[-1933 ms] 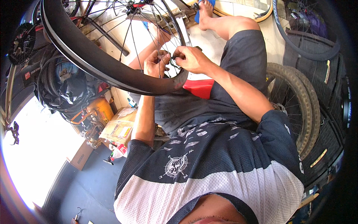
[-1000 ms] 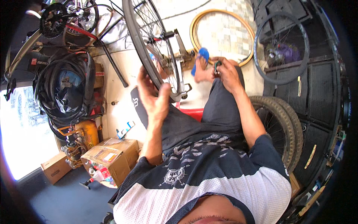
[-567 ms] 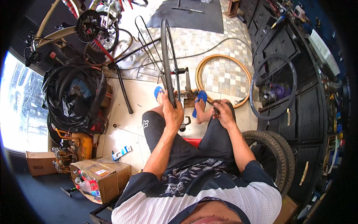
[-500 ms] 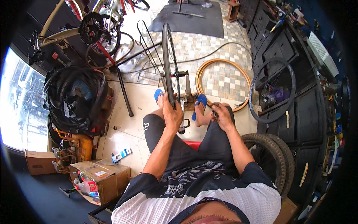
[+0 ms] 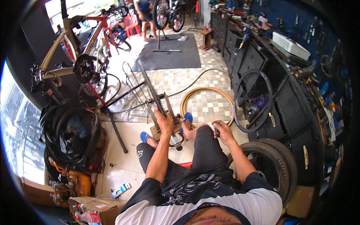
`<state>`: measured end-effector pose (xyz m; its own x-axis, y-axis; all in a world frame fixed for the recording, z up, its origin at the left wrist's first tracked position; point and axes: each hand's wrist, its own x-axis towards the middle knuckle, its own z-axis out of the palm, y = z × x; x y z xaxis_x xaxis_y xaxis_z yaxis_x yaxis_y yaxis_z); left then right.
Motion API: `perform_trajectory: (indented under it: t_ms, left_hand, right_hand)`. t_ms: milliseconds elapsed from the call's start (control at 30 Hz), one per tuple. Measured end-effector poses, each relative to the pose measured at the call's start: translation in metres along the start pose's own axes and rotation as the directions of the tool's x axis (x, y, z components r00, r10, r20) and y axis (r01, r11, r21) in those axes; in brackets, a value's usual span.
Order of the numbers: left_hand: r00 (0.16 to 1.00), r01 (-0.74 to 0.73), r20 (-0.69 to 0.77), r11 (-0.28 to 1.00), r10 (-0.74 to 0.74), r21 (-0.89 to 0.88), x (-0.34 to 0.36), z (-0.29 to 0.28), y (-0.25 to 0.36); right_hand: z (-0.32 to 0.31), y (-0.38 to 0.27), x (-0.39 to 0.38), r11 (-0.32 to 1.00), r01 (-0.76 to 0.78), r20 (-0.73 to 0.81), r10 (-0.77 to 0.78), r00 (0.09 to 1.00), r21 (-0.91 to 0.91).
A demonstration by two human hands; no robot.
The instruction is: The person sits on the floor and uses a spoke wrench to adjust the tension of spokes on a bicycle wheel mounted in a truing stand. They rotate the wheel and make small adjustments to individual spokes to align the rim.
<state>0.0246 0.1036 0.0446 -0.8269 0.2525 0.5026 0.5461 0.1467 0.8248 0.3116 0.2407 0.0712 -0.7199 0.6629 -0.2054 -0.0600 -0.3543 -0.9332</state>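
Observation:
A bicycle wheel (image 5: 149,83) stands almost edge-on before me, mounted in a metal wheel stand (image 5: 169,106) on the floor between my feet. My left hand (image 5: 165,123) is wrapped round the near part of its rim. Above my right knee, my right hand (image 5: 224,133) is closed with its fingers curled round a small dark object, too small to name. That hand is apart from the wheel. A tan tyre (image 5: 183,102) lies on the tiles just beyond my right foot.
Another wheel (image 5: 236,101) leans against black drawers (image 5: 279,127) on the right. Knobby tyres (image 5: 287,165) stand beside my right leg. Black tubes (image 5: 71,131), an orange compressor (image 5: 80,183) and a cardboard box (image 5: 108,204) line the left. Far off, a person (image 5: 144,17) stands near a raised bicycle (image 5: 161,15).
My view has tilted up, bringing the far person and raised bicycle in. The wheel looks more slanted. My left hand stays on the rim; my right hand stays closed near my right knee.

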Motion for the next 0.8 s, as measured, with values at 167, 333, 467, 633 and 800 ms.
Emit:
perform_trajectory:
  t_ms: [167, 333, 467, 633, 800]
  left_hand:
    - [0.975, -0.148, -0.147, 0.98, 0.167, 0.134, 0.029, 0.016, -0.015]
    - [0.999, 0.033, -0.041, 0.997, -0.035, -0.067, 0.043, -0.017, -0.029]
    - [0.991, 0.132, 0.039, 0.99, -0.131, -0.038, 0.03, -0.044, -0.019]
    - [0.989, 0.147, 0.008, 0.984, -0.147, -0.099, 0.054, -0.063, 0.007]
    - [0.976, 0.2, 0.059, 0.973, -0.208, 0.119, 0.115, -0.067, 0.051]
  right_hand:
    - [-0.028, -0.018, -0.026, 0.999, 0.011, -0.141, -0.018, 0.99, -0.051]
    - [-0.05, -0.033, 0.011, 0.977, 0.025, -0.091, -0.045, 0.995, -0.212]
    - [-0.039, -0.045, 0.085, 0.947, 0.04, -0.057, -0.061, 0.996, -0.318]
    - [0.041, -0.055, 0.222, 0.953, 0.162, 0.15, -0.127, 0.981, -0.254]
    - [0.084, -0.116, 0.321, 0.932, 0.197, 0.203, -0.138, 0.969, -0.303]
